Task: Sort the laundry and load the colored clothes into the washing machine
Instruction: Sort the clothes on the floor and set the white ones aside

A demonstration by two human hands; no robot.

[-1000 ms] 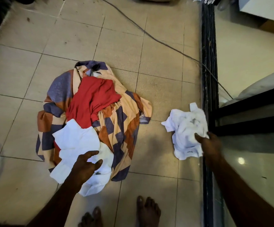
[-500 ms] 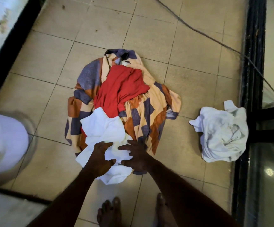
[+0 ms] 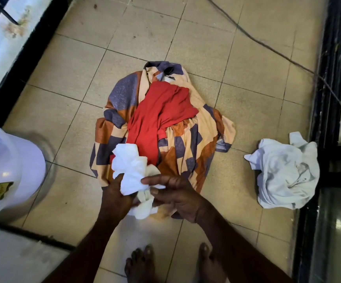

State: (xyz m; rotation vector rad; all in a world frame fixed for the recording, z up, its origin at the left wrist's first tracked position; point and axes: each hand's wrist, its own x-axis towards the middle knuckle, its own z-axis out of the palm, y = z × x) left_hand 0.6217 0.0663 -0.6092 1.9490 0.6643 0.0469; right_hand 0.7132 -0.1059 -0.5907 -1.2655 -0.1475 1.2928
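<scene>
Laundry lies heaped on the tiled floor (image 3: 67, 123): a patterned orange, purple and cream garment (image 3: 188, 148) with a red garment (image 3: 155, 117) on top, and a white cloth (image 3: 131, 167) bunched at the pile's near edge. Both hands are closed on that white cloth, the left hand (image 3: 115, 198) gripping its underside from the left and the right hand (image 3: 177, 196) pinching it from the right, fingers curled over the fabric. Well apart to the right, beside the black door frame (image 3: 326, 99), a second white garment (image 3: 285, 172) lies crumpled on the floor, and a pale plastic container (image 3: 8, 170) stands at the left edge.
</scene>
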